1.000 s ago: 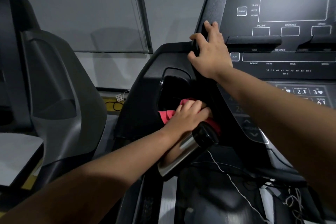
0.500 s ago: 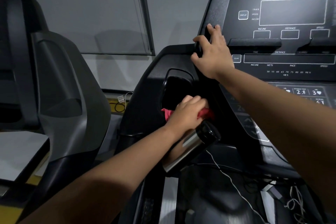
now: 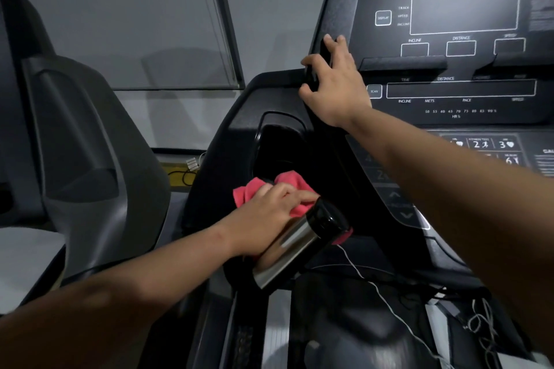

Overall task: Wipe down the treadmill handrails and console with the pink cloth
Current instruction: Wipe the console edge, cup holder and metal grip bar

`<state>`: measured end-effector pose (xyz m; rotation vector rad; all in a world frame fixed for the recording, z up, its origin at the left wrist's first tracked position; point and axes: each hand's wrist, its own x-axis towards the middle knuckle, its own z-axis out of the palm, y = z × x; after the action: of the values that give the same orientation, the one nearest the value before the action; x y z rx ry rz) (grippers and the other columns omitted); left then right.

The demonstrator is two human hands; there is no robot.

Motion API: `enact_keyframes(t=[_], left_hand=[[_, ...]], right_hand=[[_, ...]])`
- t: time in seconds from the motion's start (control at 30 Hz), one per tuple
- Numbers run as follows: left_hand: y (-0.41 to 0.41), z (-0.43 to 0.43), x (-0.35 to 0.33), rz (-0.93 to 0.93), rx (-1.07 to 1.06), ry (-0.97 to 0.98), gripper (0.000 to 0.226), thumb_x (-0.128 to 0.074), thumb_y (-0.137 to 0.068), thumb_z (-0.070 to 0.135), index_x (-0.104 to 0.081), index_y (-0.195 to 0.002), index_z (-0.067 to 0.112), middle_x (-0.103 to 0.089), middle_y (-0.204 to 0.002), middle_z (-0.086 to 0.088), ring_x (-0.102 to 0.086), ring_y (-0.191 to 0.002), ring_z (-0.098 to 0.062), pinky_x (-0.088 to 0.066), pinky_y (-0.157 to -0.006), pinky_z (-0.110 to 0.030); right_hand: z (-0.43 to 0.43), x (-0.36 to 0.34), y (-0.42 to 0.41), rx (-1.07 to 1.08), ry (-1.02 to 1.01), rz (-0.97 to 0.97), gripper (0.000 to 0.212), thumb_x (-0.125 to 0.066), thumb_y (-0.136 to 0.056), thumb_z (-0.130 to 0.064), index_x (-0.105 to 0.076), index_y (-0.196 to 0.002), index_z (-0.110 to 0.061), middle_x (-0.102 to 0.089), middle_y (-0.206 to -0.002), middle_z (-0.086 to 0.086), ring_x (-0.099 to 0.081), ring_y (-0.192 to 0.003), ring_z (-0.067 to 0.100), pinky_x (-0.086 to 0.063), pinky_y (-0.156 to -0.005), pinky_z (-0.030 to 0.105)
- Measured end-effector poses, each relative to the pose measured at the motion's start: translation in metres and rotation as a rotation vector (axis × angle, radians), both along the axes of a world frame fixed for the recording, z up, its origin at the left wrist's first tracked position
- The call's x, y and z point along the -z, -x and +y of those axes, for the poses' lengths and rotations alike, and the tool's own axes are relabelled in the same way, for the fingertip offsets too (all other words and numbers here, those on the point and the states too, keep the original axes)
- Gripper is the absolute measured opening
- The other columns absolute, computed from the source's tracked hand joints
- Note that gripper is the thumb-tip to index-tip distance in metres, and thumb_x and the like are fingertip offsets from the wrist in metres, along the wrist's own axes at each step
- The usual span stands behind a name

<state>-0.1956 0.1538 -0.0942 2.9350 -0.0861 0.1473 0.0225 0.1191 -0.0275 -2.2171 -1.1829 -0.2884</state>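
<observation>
The pink cloth (image 3: pixel 250 190) lies bunched on the black treadmill housing just below the cup holder recess (image 3: pixel 278 141). My left hand (image 3: pixel 266 217) holds the cloth down, fingers curled over it. In front of that hand a silver handrail grip with a black cap (image 3: pixel 295 247) juts up and hides part of the cloth. My right hand (image 3: pixel 335 88) grips the left edge of the dark console (image 3: pixel 464 12), thumb wrapped round the edge and fingers on its face. The console screen is unlit.
A neighbouring grey and black machine (image 3: pixel 84 144) stands close on the left. A thin white cable (image 3: pixel 371 286) and tangled black cords (image 3: pixel 479 326) hang under the console. A blind-covered window (image 3: pixel 120 24) and a yellow floor strip (image 3: pixel 174 174) lie behind.
My left hand has slid the cloth down and left out of the cup holder recess, so more pink shows. My right hand stays on the console edge.
</observation>
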Motion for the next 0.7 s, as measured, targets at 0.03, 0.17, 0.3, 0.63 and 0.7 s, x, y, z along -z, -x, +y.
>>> enact_keyframes(t=[0.03, 0.17, 0.3, 0.63, 0.7], left_hand=[[-0.001, -0.001, -0.004, -0.062, 0.04, -0.05, 0.038, -0.048, -0.087, 0.017, -0.059, -0.123, 0.024, -0.033, -0.115, 0.013, -0.028, -0.097, -0.003, -0.037, -0.088, -0.021], [-0.016, -0.003, -0.003, -0.08, 0.03, -0.11, 0.042, -0.041, -0.085, 0.013, -0.057, -0.124, 0.014, -0.046, -0.131, -0.006, -0.043, -0.112, -0.025, -0.049, -0.091, -0.047], [-0.023, -0.011, -0.001, -0.077, -0.026, -0.111, 0.036, -0.046, -0.088, 0.021, -0.052, -0.123, 0.022, -0.05, -0.128, -0.009, -0.054, -0.105, -0.029, -0.052, -0.08, -0.048], [-0.069, -0.023, -0.016, 0.054, -0.428, -0.124, 0.028, -0.047, -0.091, 0.018, -0.055, -0.117, 0.01, -0.047, -0.112, -0.01, -0.053, -0.096, -0.031, -0.037, -0.064, -0.034], [-0.076, -0.025, -0.02, 0.039, -0.479, -0.106, 0.027, -0.047, -0.089, 0.011, -0.054, -0.114, 0.006, -0.047, -0.112, -0.013, -0.054, -0.095, -0.033, -0.036, -0.064, -0.034]], right_hand=[[0.0, 0.0, 0.0, -0.001, 0.001, -0.003, 0.044, -0.051, -0.088, -0.031, -0.049, -0.131, -0.022, -0.009, -0.159, 0.009, 0.004, -0.147, 0.025, -0.012, -0.118, 0.037], [0.001, 0.002, -0.001, -0.007, 0.002, -0.022, 0.045, -0.051, -0.088, -0.031, -0.049, -0.131, -0.02, -0.01, -0.159, 0.011, 0.004, -0.147, 0.026, -0.009, -0.119, 0.038], [0.001, 0.002, -0.001, -0.008, -0.003, -0.024, 0.045, -0.052, -0.088, -0.031, -0.048, -0.131, -0.02, -0.01, -0.159, 0.01, 0.003, -0.147, 0.026, -0.012, -0.118, 0.038], [0.002, 0.004, -0.003, -0.012, -0.019, -0.029, 0.044, -0.053, -0.088, -0.031, -0.049, -0.13, -0.02, -0.012, -0.158, 0.011, 0.002, -0.147, 0.026, -0.014, -0.117, 0.04], [0.002, 0.004, -0.003, -0.011, -0.027, -0.03, 0.043, -0.053, -0.087, -0.03, -0.05, -0.13, -0.02, -0.012, -0.158, 0.011, 0.002, -0.147, 0.026, -0.015, -0.117, 0.04]])
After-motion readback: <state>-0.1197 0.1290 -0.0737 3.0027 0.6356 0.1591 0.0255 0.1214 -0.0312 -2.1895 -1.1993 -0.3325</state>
